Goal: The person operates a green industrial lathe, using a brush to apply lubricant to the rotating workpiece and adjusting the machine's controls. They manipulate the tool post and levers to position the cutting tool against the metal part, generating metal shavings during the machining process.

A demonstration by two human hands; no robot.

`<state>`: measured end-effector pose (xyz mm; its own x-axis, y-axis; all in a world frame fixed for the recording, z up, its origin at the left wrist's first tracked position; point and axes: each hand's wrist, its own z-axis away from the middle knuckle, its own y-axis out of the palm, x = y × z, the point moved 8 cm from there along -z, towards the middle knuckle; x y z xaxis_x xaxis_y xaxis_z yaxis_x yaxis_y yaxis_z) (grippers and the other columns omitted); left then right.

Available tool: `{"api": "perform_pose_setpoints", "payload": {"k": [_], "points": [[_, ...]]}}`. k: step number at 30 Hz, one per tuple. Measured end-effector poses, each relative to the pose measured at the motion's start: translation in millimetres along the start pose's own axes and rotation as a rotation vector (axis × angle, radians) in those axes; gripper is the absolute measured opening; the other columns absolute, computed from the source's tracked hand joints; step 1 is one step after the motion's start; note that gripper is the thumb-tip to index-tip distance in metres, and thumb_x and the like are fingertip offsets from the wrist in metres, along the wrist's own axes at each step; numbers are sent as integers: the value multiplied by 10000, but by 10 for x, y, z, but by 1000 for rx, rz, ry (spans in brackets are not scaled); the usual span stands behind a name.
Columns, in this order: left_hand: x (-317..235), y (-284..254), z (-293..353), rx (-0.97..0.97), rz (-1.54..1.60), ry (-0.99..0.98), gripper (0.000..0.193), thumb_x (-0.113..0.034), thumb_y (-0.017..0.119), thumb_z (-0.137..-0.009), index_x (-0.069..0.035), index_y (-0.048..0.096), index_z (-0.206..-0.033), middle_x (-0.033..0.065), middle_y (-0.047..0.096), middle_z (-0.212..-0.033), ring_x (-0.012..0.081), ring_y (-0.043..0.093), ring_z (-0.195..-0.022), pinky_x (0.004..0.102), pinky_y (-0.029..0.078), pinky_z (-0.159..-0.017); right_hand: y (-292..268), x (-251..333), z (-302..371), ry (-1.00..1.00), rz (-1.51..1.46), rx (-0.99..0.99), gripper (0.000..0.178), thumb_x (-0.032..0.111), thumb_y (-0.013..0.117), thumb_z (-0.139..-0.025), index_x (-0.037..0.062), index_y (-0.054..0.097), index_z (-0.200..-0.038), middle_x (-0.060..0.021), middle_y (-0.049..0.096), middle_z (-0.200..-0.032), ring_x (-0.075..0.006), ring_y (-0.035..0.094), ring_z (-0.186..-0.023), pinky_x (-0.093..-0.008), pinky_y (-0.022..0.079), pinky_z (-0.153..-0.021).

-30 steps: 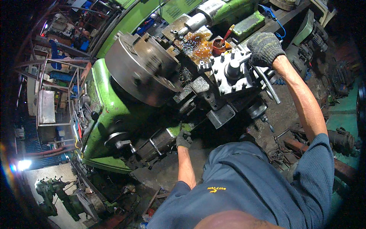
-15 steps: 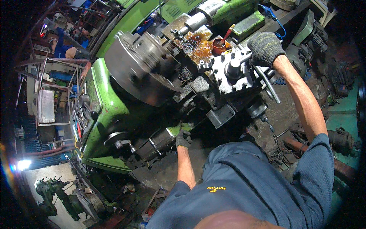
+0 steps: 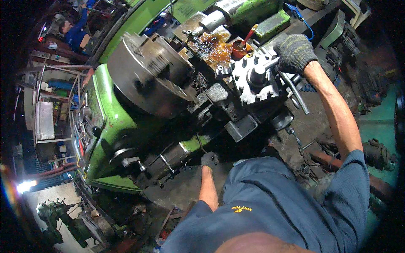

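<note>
A green lathe fills the middle, with its large chuck (image 3: 145,76) blurred. My right hand (image 3: 296,54), in a dark knitted glove, is closed beside the square tool post (image 3: 255,80), at the outer end of its lever (image 3: 270,64). The glove hides what it grips. Lower down, in front of the lathe bed, my gloved left hand (image 3: 209,159) is closed on a thin, bent metal rod (image 3: 200,143) that rises toward the machine. A red cup (image 3: 239,49) with a brush (image 3: 250,35) in it stands behind the tool post, beside brown oil and chips (image 3: 214,45).
Metal chips (image 3: 203,86) lie between chuck and tool post. A drill chuck with a bit (image 3: 289,124) hangs at the near right. Levers (image 3: 166,163) jut from the lathe front. At far left are a metal rack (image 3: 46,120) and a person in blue (image 3: 76,36).
My left hand has moved slightly nearer to my body and right, showing more of the rod. My right hand stays by the tool post. The background person now shows more fully.
</note>
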<state>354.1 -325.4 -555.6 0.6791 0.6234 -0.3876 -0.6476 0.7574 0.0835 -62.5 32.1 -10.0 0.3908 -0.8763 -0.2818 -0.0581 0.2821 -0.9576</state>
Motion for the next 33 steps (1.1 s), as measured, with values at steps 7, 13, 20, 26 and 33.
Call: {"api": "perform_pose_setpoints", "payload": {"k": [7,13,20,26,33], "points": [[811,-119,-666,-142,-119,19,41,-124,624,-839,-94,649,-829,77,615,-672,262,592,-545,400,476,-500,-27,126,-39,-45,62,9,233,228,679,-645,83,750,-813,-183,707,-831,-360,705,-801,-464,574,-700],[211,264,60,-412,-391,158,86,-118,629,-829,-113,569,-768,84,545,-653,267,516,-505,409,415,-454,128,-4,-23,-12,91,-7,243,239,681,-648,136,753,-856,-174,687,-792,-355,691,-783,-462,558,-677],[378,150,-146,-351,-415,105,179,-286,631,-847,-110,629,-876,119,618,-743,291,586,-615,435,468,-560,128,-9,-52,51,83,73,238,252,685,-675,166,751,-887,-145,696,-815,-336,694,-811,-460,555,-711],[592,-51,-428,-286,-537,84,344,-431,633,-862,-107,680,-967,148,680,-820,312,646,-710,457,512,-651,81,29,-42,1,105,57,210,325,711,-736,144,719,-843,-143,679,-788,-349,685,-800,-471,543,-688],[228,96,-107,-234,-1313,403,403,-432,593,-895,-55,701,-986,200,707,-851,345,677,-745,471,531,-691,29,21,4,-10,42,-28,177,252,726,-643,130,705,-770,-153,665,-732,-346,688,-757,-473,537,-648]]}}
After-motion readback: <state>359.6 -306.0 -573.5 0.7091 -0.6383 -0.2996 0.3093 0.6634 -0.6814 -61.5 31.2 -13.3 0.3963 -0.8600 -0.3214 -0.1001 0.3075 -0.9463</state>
